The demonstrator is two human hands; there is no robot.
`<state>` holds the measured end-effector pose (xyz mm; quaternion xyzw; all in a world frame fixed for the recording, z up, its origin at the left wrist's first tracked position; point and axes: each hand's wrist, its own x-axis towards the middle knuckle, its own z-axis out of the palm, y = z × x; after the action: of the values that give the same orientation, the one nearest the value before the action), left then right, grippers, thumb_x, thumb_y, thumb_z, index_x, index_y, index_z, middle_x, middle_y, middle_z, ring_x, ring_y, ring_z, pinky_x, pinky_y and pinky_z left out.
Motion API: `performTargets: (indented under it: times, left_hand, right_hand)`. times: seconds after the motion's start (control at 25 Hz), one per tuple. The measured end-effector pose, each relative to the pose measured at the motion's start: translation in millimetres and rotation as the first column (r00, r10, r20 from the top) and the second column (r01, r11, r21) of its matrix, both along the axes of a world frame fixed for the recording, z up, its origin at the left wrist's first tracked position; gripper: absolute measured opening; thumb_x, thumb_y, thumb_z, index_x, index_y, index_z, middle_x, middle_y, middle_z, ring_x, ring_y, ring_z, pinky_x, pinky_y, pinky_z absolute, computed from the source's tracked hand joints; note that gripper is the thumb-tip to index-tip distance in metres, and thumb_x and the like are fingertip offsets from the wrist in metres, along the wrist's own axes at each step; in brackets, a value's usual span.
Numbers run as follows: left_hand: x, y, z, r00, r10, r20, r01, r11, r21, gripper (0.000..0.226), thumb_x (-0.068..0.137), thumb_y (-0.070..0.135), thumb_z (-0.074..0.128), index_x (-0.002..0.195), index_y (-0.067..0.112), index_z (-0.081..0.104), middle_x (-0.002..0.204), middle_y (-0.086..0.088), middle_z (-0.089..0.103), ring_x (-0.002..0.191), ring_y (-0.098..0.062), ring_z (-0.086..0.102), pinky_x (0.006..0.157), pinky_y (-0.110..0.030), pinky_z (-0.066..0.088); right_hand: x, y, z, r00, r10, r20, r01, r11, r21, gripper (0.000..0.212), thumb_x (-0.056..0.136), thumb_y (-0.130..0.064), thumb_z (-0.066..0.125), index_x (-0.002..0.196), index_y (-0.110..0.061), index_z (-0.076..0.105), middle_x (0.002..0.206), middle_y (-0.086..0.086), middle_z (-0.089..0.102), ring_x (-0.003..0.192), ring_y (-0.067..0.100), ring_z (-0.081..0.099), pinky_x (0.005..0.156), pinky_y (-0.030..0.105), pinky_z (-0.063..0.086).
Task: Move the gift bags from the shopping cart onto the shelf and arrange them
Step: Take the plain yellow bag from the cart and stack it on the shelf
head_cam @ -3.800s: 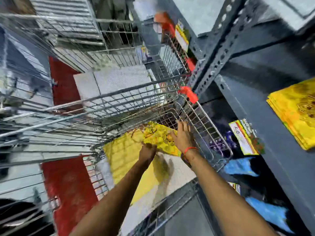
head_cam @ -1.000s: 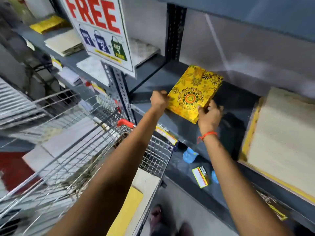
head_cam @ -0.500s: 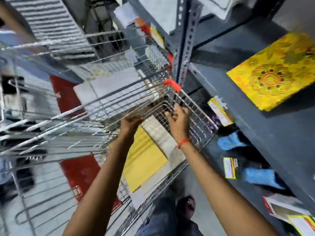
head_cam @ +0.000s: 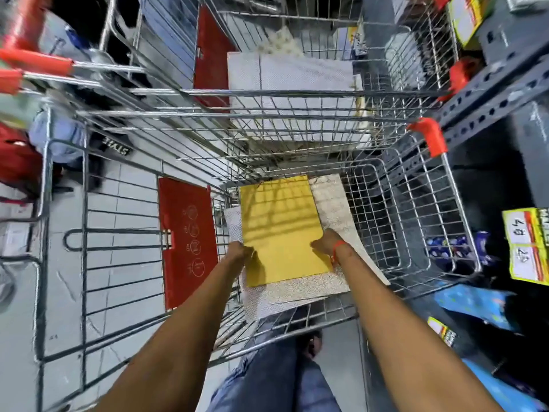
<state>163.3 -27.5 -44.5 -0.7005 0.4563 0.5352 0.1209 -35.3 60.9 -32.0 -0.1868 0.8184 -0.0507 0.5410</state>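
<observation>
From the head camera, looking steeply down, the flat yellow paper gift bag point(head_cam: 280, 230) lies face-down in the bottom of the wire shopping cart point(head_cam: 416, 221), resting on top of flat white textured gift bags point(head_cam: 297, 292) that stick out under it on the near, left and right sides. Its long axis runs away from the person, tilted slightly so the far end leans left; the near short edge sits closest to the body. Which end carries the handles cannot be told from here.

The left hand point(head_cam: 239, 252) is at the bag's left long edge, toward the near corner, fingers curled at or under the edge; whether that grip has closed on the paper cannot be told. The right hand point(head_cam: 325, 243), with a red thread on its wrist, rests at the right long edge about level with the left, fingers bent down onto the bag's border; it looks like contact rather than a firm pinch. Both hands sit equally near, one on each side, so the bag lies directly between them.

The grey steel shelf upright point(head_cam: 490, 93) stands to the right of the cart, so the lift should probably carry the bag up and rightward, likely with its long axis swinging round toward the shelf.
</observation>
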Motion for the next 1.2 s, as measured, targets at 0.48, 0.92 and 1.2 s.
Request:
performTargets:
  times: [0.48,0.92,1.2]
  left_hand:
    - [-26,-16,109,0.858,0.45,-0.249,-0.459,0.888,0.025,0.033,0.089,0.0,0.052,0.062,0.015,0.041,0.064,-0.001,0.044,0.048,-0.009,0.048,0.031,-0.012,0.04]
    - [-33,47,261,0.523,0.127,-0.843,-0.386,0.917,-0.102,0.028,0.089,-0.007,0.049,0.104,0.012,0.062,0.062,0.013,0.073,0.053,0.003,0.065,0.048,-0.012,0.051]
    - [-42,66,289,0.493,-0.003,-0.87,-0.279,0.947,-0.161,0.04,0.09,-0.002,0.051,0.13,0.003,0.053,0.124,-0.015,0.062,0.094,-0.021,0.06,0.074,-0.029,0.055]
  right_hand:
    - [-39,15,114,0.972,-0.234,0.013,0.229,0.941,-0.25,0.034,0.089,-0.02,0.06,0.111,0.006,0.055,0.117,0.017,0.06,0.108,0.029,0.059,0.092,0.036,0.048]
    - [-33,152,281,0.889,-0.33,0.318,0.458,0.638,-0.619,0.017,0.09,0.007,0.05,0.105,-0.001,0.054,0.093,0.017,0.057,0.078,0.02,0.056,0.08,0.035,0.048]
    - [-24,185,297,0.862,-0.384,0.331,0.499,0.522,-0.692,0.027,0.092,0.007,0.046,0.112,-0.009,0.049,0.09,0.003,0.062,0.078,0.011,0.059,0.067,0.023,0.051]
